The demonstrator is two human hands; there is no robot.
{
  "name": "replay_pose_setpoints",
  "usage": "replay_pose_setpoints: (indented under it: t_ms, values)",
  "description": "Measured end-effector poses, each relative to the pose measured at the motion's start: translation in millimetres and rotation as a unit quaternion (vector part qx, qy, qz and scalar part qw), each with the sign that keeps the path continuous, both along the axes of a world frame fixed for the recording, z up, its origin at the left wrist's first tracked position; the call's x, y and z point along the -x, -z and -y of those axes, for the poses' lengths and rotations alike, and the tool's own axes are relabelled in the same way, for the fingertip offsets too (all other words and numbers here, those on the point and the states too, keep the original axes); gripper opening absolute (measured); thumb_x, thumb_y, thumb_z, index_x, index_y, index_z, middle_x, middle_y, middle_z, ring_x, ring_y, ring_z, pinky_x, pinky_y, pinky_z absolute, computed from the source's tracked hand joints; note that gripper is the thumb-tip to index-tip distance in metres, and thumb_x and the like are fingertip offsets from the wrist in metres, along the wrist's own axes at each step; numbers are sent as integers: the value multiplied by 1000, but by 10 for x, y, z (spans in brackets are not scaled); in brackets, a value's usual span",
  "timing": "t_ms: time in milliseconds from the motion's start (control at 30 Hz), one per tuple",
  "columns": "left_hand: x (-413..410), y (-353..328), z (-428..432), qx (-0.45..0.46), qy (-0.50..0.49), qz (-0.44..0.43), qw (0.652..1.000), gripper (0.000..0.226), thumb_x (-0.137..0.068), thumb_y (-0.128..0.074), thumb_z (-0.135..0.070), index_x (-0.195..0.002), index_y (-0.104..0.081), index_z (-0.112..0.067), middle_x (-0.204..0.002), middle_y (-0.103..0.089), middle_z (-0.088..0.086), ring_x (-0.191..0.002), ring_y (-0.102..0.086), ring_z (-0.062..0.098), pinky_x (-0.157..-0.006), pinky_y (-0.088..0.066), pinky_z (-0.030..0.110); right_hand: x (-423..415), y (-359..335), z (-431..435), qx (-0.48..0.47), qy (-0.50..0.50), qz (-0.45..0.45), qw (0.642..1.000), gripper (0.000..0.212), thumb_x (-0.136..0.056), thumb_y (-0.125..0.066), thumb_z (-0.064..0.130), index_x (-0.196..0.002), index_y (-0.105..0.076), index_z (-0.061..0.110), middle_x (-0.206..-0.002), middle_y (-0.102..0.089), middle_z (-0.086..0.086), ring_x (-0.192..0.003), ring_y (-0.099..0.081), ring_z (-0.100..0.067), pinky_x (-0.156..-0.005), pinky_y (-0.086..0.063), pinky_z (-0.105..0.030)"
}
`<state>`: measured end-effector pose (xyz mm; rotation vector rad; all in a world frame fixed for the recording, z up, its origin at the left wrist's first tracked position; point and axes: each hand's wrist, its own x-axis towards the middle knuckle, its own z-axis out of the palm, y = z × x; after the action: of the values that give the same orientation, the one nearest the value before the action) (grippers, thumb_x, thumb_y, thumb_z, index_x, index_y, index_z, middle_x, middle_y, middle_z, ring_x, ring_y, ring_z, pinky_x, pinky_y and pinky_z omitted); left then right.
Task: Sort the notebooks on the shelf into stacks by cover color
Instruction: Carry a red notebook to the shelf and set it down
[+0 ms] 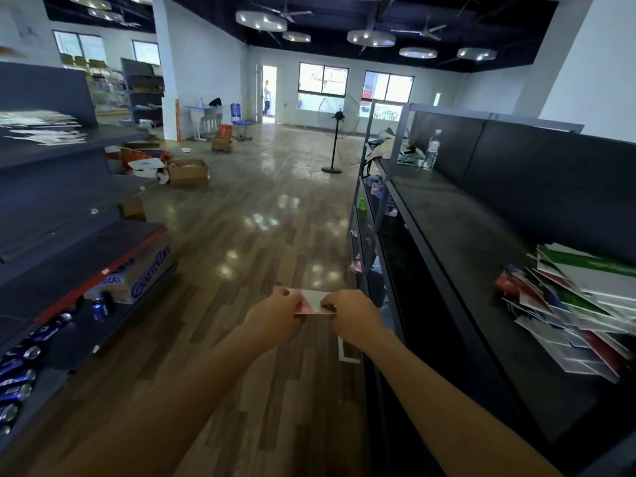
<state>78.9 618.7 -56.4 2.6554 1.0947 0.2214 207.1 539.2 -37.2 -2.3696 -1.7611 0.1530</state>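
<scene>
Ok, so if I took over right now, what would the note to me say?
Left hand: grips the left end of a red-and-white notebook.
Right hand: pinches its right end.
The notebook is held over the aisle floor, between the shelves.
Pile: red, green, blue and white notebooks lie mixed and untidy on the right shelf.
Papers on the upper left shelf may be stacks, but they are too blurred to tell.
Done: one notebook picked out, and no clear colour stacks show.
Left: place this one, then sort the pile by colour.
</scene>
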Motion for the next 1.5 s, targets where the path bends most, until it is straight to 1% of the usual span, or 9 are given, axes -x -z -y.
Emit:
replay_pose_setpoints:
  t_ms: [167,300,433,600,800,900,1000,1067,1500]
  values:
    - [-138,39,-190,7,0,-5,1000,36,-98,-44,-31,-129,-48,-14,-143,-38,8,-115,-52,21,-93,-43,27,-145,70,-187,-8,-12,-14,1000,37,-92,-49,6,-124,-59,21,-122,-60,-5,-107,-56,-23,-92,-48,-33]
    - [-218,102,-387,12,-8,1,1000,36,-97,-44,-32,-129,-48,-14,-142,-39,6,-114,-53,21,-88,-43,27,-213,121,-392,-6,-5,-26,1000,38,-89,-49,5,-122,-61,20,-120,-62,-6,-105,-58,-24,-90,-49,-34]
    - [-331,139,-660,13,-7,10,1000,38,-97,-45,-32,-132,-46,-15,-143,-38,5,-116,-52,20,-87,-43,28,-309,153,-647,-13,2,-35,999,37,-91,-50,5,-124,-60,18,-124,-60,-7,-110,-57,-25,-93,-47,-33]
    - [-466,149,-1225,26,11,12,1000,36,-97,-46,-32,-127,-48,-12,-142,-39,8,-114,-54,22,-92,-47,31,-421,138,-1163,-9,13,-38,999,36,-89,-52,5,-122,-61,17,-123,-61,-7,-109,-57,-23,-90,-46,-30]
    - [-574,61,-1910,26,9,26,999,42,-96,-47,-32,-133,-46,-12,-142,-38,8,-114,-54,25,-92,-47,35,-517,40,-1823,-11,31,-39,999,38,-89,-51,4,-124,-60,18,-124,-60,-6,-109,-57,-22,-91,-45,-29]
    - [-585,40,-2233,22,12,24,999,40,-96,-47,-31,-131,-48,-12,-141,-40,9,-113,-54,25,-93,-47,35,-529,-6,-2154,-12,34,-40,999,37,-90,-51,5,-124,-60,18,-123,-60,-6,-108,-57,-21,-90,-45,-28]
    - [-586,27,-2495,11,16,23,1000,38,-97,-45,-31,-130,-48,-12,-139,-43,9,-111,-55,24,-92,-48,32,-514,-23,-2414,-13,36,-40,998,37,-90,-51,5,-123,-60,18,-123,-60,-5,-108,-56,-22,-93,-46,-31]
    - [-589,27,-2647,1,16,24,1000,38,-97,-45,-32,-130,-48,-13,-139,-43,8,-110,-56,24,-92,-49,33,-511,-32,-2559,-22,34,-36,999,37,-90,-51,4,-124,-60,17,-124,-59,-5,-110,-55,-22,-94,-47,-34]
    - [-796,105,-3205,22,25,25,999,37,-98,-44,-31,-129,-49,-12,-138,-44,10,-110,-56,24,-94,-49,35,-735,-30,-3117,-9,28,-31,999,37,-92,-52,9,-127,-57,19,-128,-57,-6,-111,-54,-21,-93,-45,-30]
